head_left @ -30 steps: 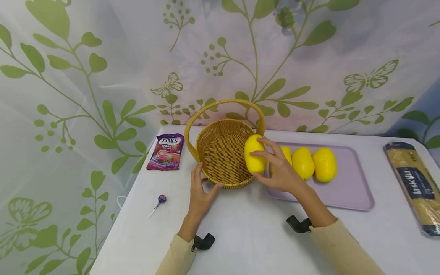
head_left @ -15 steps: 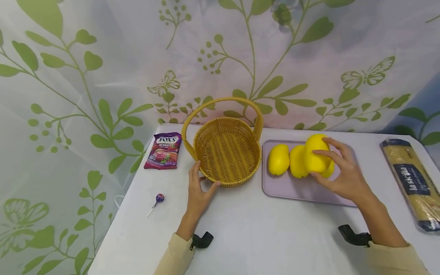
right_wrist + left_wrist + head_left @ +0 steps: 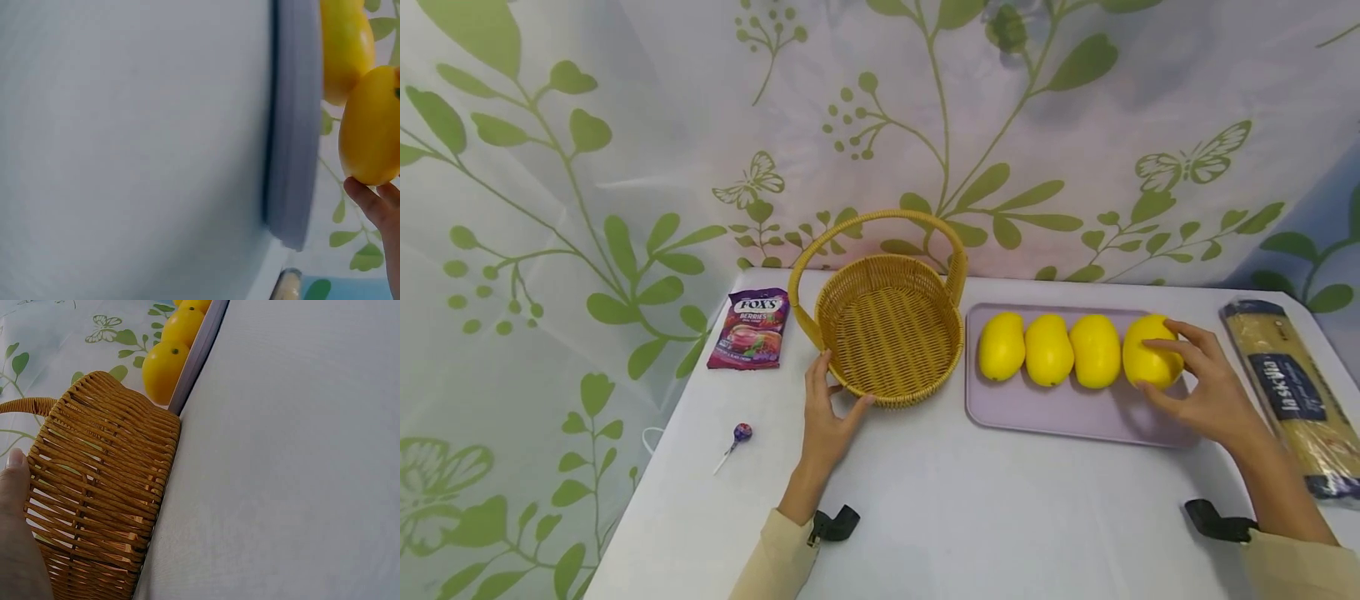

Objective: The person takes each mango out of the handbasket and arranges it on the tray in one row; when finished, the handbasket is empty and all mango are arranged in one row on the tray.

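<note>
A round wicker basket (image 3: 891, 333) with a tall arched handle stands on the table, and nothing lies in it. My left hand (image 3: 827, 422) holds its near-left rim, the thumb at the front; the left wrist view shows the thumb against the woven wall (image 3: 106, 469). Three yellow mangoes (image 3: 1048, 350) lie in a row on the lilac tray (image 3: 1045, 412). At the tray's right end my right hand (image 3: 1206, 383) grips another yellow mango (image 3: 1146, 354) between thumb and fingers. In the right wrist view this mango (image 3: 372, 128) appears tilted above the tray's edge; whether it touches the tray I cannot tell.
A purple Fox's candy bag (image 3: 750, 329) lies left of the basket. Nearer the front is a wrapped lollipop (image 3: 742, 432). A long pack of pasta (image 3: 1292, 396) lies right of the tray, close to my right hand. Behind the table hangs a leaf-patterned curtain (image 3: 880, 125).
My right hand has carried the mango from the basket's right side rightward over the tray, down to the tray's right end. My left hand stays on the basket rim.
</note>
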Demonstrator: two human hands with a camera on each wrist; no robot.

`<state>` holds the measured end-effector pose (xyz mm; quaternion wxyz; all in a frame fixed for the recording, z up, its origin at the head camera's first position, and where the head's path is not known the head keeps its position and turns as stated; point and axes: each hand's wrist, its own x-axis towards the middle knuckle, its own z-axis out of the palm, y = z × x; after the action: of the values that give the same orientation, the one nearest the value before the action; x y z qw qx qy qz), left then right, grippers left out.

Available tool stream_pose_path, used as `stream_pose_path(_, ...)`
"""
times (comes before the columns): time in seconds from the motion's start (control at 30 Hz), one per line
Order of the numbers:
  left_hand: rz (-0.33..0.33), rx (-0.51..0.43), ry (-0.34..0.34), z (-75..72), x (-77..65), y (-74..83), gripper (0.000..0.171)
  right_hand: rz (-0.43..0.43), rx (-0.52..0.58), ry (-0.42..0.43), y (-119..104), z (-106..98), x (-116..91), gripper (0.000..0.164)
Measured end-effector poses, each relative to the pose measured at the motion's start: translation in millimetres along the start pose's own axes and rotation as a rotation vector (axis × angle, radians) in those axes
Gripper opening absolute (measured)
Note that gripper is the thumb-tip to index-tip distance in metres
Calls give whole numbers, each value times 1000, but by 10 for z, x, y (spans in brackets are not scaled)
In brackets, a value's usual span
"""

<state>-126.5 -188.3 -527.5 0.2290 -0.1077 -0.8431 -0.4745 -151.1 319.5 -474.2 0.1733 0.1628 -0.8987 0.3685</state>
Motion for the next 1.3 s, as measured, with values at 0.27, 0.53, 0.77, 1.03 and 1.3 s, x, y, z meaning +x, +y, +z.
stream_pose_path(0.27,-2,-2,8,-3,-23,14,96,20,-36,-60,108,17,-10,61)
stream_pose_path(0.53,-6,-10,4,6,-26,24,96,52,-52,-183,124,-40,-51,62)
stream_pose_path(0.77,-6,-7,7,8,-23,17,95,80,-88,-227,112,-51,-32,64)
stream_pose_path(1.03,-2,-9,2,18,-40,12,95,124,-74,-268,127,-76,-43,66)
stream_pose_path(1.3,9,-7,3,22,-49,20,94,110,-58,-251,129,-75,-80,67)
